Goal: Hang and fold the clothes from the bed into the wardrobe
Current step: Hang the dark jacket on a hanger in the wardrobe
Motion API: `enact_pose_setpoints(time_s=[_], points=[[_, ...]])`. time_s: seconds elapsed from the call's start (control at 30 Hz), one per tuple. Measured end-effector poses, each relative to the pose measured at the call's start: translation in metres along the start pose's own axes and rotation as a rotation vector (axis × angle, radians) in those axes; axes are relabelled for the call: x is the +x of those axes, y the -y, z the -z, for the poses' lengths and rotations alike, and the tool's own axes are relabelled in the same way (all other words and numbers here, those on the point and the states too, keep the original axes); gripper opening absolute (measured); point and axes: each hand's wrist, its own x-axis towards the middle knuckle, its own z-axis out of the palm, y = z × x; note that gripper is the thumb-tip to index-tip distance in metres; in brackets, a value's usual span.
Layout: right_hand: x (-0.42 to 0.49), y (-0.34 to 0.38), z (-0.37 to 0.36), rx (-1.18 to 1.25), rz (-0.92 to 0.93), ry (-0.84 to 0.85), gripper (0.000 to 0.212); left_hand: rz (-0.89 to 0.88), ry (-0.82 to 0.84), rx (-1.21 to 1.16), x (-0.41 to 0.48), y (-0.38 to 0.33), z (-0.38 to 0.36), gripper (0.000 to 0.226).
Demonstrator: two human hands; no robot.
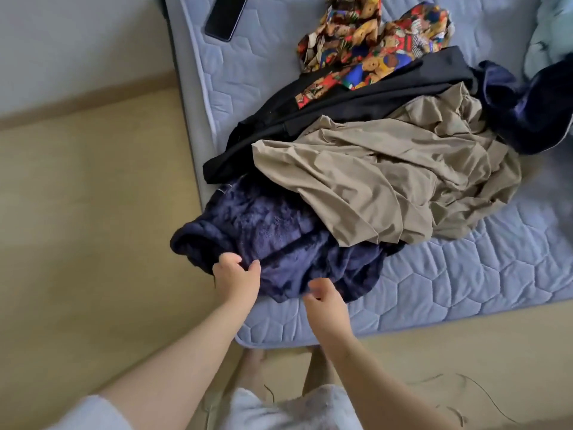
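Note:
A pile of clothes lies on the blue quilted mattress (pixel 449 283). Nearest me is a fluffy navy garment (pixel 279 231) hanging partly over the mattress's left edge. My left hand (pixel 237 274) pinches its near left edge between thumb and fingers. My right hand (pixel 324 296) hovers at its near hem with fingers loosely curled; I cannot tell whether it holds any cloth. A beige garment (pixel 387 175) lies crumpled over the navy one. Behind it are a black garment (pixel 356 97) and a bright teddy-bear print garment (pixel 375 35).
A black phone (pixel 226 15) lies on the mattress at the far left. A dark blue velvety cloth (pixel 527 103) and a pale green cloth (pixel 552 32) sit at the right edge. Beige floor (pixel 93 212) runs along the left and front. My bare feet stand by the mattress corner.

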Motion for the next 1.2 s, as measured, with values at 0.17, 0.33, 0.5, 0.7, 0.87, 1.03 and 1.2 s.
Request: enact_pose_setpoints(time_s=[0.17,0.33,0.5,0.7,0.87,1.03,1.2], points=[[0.018,-0.013,-0.031,-0.113,0.147,-0.004,0.051,0.209,0.264,-0.398,0.02,0.027,-0.008,0.017],[0.03,-0.013,-0.044,-0.286,0.18,-0.011,0.079,0.308,0.413,-0.801,0.024,0.011,-0.012,0.013],[0.029,0.006,-0.051,-0.228,0.173,-0.155,0.043,0.363,0.593,-0.971,0.017,-0.002,0.002,0.017],[0.01,0.03,-0.019,-0.033,0.195,-0.22,0.017,0.435,0.427,-1.393,0.021,-0.012,0.047,0.013],[-0.037,0.049,0.009,0.162,0.176,-0.263,0.02,0.274,0.474,-1.256,-0.009,-0.043,0.077,0.014],[-0.097,0.097,0.05,0.345,0.308,-0.307,0.017,-0.061,0.509,-1.088,-0.062,-0.093,0.121,0.016],[-0.151,0.179,0.091,0.488,0.549,-0.359,0.025,-0.396,0.398,-0.922,-0.103,-0.15,0.178,0.01]])
